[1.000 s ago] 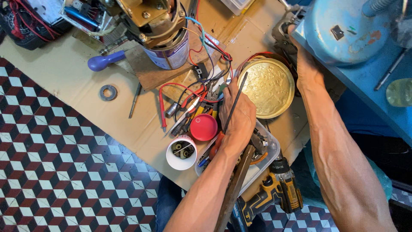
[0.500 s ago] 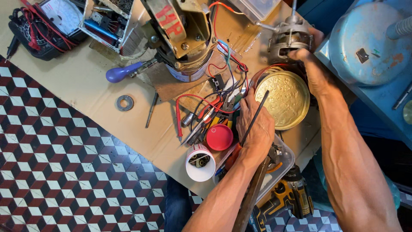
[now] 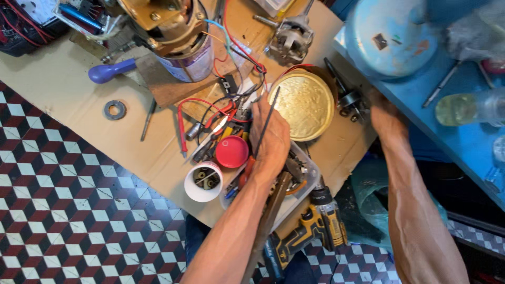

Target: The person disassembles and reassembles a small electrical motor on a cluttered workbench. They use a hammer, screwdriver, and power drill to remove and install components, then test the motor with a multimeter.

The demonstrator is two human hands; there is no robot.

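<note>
head view: left hand point(image 3: 271, 139) closed round a thin black rod point(image 3: 268, 120), above the clear tool tray point(image 3: 310, 176).
right hand point(image 3: 383, 113): at the bench point(image 3: 79, 100) edge, grip hidden, can't tell.
tip: I'd keep the rod clear of the red wires point(image 3: 200, 105).

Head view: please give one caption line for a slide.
Left hand holds a thin black rod over a clear tool tray.

From my remote feed, a cardboard-covered workbench point(image 3: 63, 100) spans the upper frame, bearing a flat washer point(image 3: 114, 109) at left, a brass-coloured round lid point(image 3: 306, 104) at centre and a white cup point(image 3: 203, 181) near the lower edge.
</note>
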